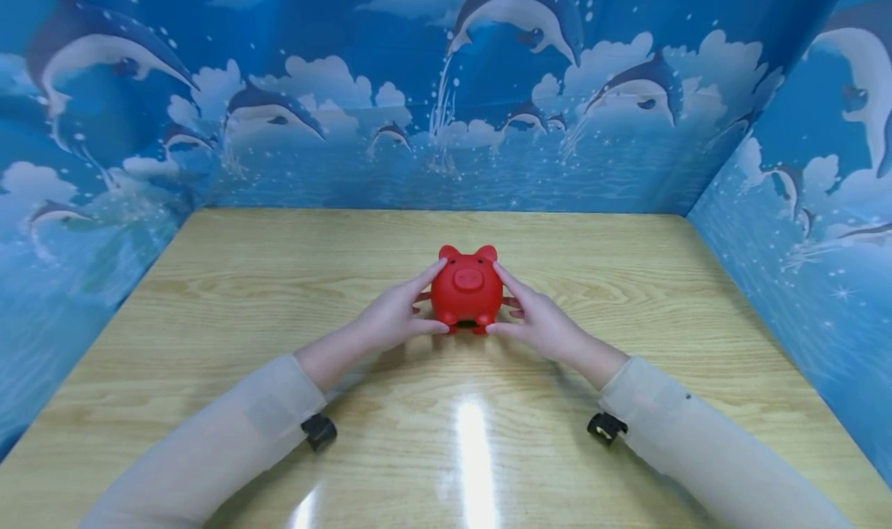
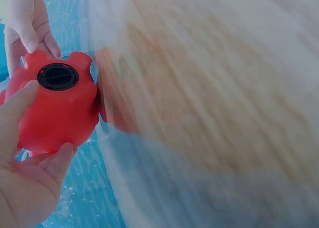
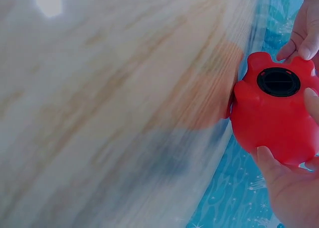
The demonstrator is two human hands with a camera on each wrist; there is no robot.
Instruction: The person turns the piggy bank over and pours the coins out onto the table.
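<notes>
A red piggy bank [image 1: 468, 297] faces me in the head view, snout and ears towards the camera. From the left, my left hand [image 1: 392, 312] grips its side, thumb low by a foot and a finger up beside the ear. My right hand [image 1: 547, 324] holds the opposite side in the same way. Both wrist views show the underside with a round black plug [image 2: 58, 76] between the stubby feet. The piggy bank is close to the tabletop; whether it touches is hard to tell. Some fingers are hidden behind it.
The wood-grain table [image 1: 279, 266] is glossy, with bright glare near its front. Blue dolphin-printed sheets [image 1: 334, 157] stand along the back and both sides. A small black device [image 1: 320, 431] sits at the left wrist, and another black device [image 1: 606, 427] at the right.
</notes>
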